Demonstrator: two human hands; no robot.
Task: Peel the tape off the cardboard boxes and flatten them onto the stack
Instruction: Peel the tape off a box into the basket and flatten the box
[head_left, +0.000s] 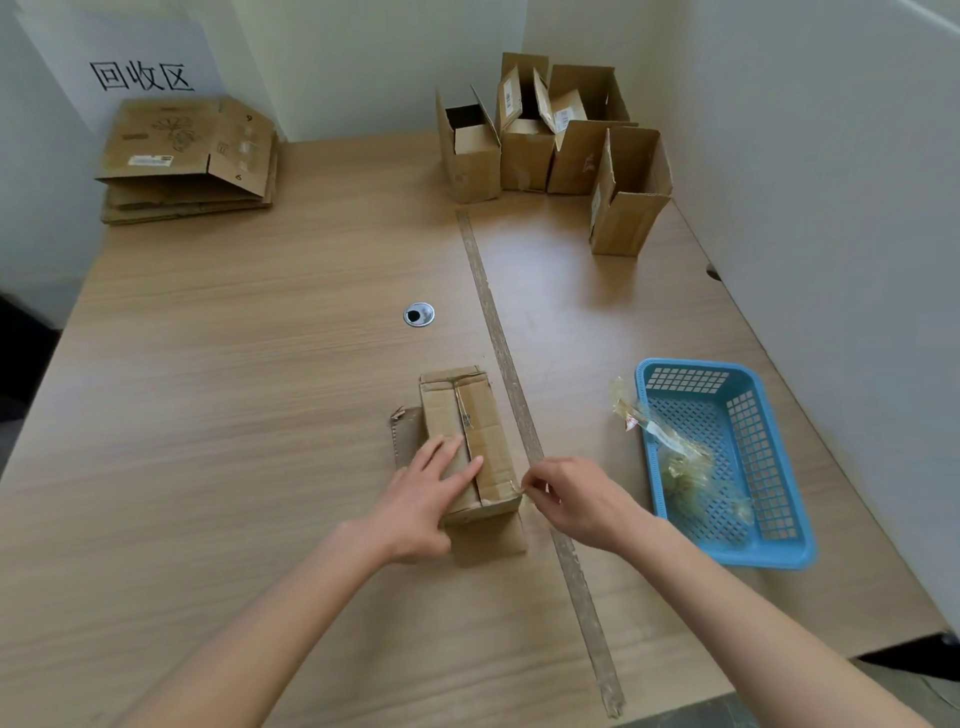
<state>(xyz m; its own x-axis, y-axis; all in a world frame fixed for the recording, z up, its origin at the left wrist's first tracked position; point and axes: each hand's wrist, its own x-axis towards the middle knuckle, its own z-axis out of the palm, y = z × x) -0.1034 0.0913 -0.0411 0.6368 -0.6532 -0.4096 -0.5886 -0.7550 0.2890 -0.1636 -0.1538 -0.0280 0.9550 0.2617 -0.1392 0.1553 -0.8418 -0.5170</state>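
Observation:
A small cardboard box (467, 415) lies on the wooden table (234, 364) in front of me, its taped seam facing up. My left hand (426, 499) presses flat on the near left part of the box with straight fingers. At the box's near right corner, my right hand (566, 499) pinches the end of a clear tape strip (519, 487). A stack of flattened boxes (187, 161) lies at the far left corner under a wall sign.
Several upright open boxes (545, 140) stand at the far right corner. A blue plastic basket (727, 462) holding crumpled peeled tape (675, 457) sits to the right. A long strip (519, 415) runs down the table, and a metal cable grommet (418, 314) lies mid-table.

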